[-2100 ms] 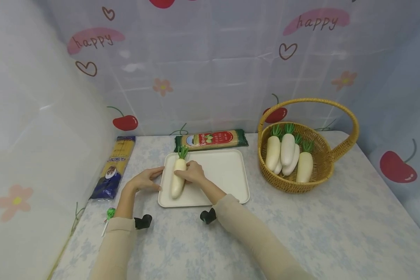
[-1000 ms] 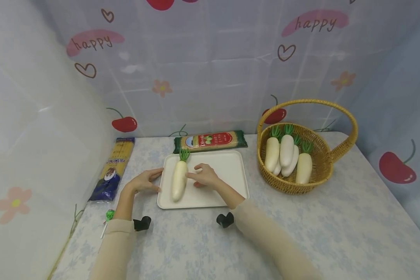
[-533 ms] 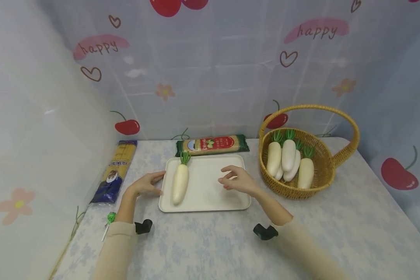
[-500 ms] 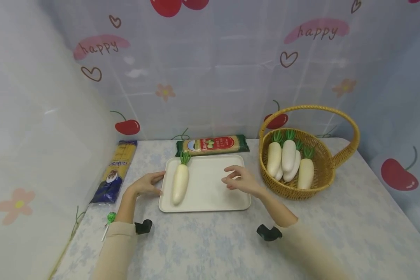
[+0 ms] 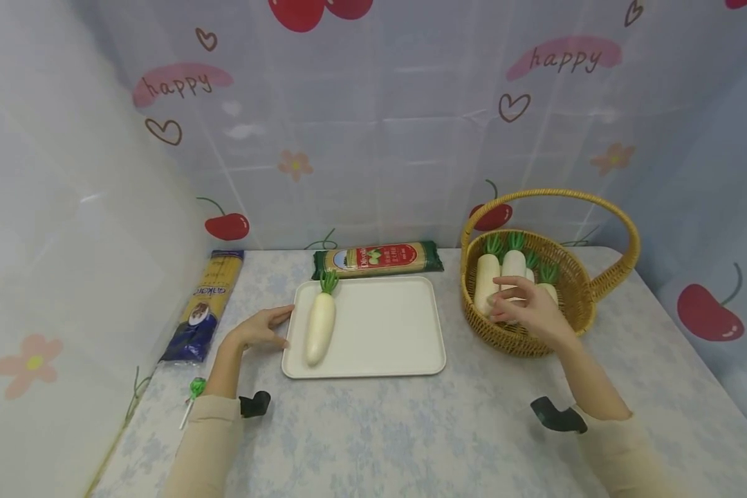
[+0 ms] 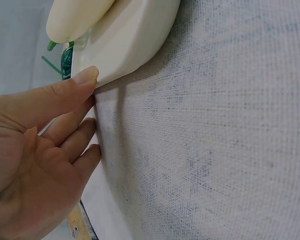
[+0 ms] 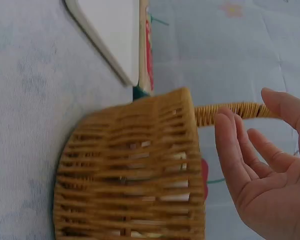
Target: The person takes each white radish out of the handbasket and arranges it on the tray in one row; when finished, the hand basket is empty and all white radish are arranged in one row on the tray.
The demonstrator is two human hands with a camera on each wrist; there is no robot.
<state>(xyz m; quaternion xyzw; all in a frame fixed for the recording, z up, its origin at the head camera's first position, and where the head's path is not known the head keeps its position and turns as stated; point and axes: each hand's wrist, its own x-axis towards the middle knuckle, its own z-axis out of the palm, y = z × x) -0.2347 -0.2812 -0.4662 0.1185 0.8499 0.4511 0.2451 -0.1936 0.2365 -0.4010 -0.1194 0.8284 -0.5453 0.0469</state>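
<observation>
A white radish (image 5: 320, 328) with green leaf stubs lies lengthwise at the left side of a white rectangular tray (image 5: 389, 332). My left hand (image 5: 258, 328) touches the tray's left edge, thumb tip against the rim (image 6: 135, 55) in the left wrist view. Over the wicker basket (image 5: 494, 335) at the right is my right hand (image 5: 529, 311), fingers loosely bent and nothing between them. Several white radishes (image 5: 487, 277) lie in that basket, partly covered by the hand in the head view. The right wrist view shows the hand above the basket's wall (image 7: 130, 170).
Behind the tray lies a green-ended pasta packet (image 5: 376, 259). A blue and yellow pasta packet (image 5: 205, 304) is on the left, with a green lollipop (image 5: 196, 387) nearer me. The basket's tall handle (image 5: 550, 194) arches over its opening. A printed curtain (image 5: 373, 138) hangs behind.
My right hand has let go of the radish on the tray and moved right, across the tray to above the basket. The left hand has stayed at the tray's edge.
</observation>
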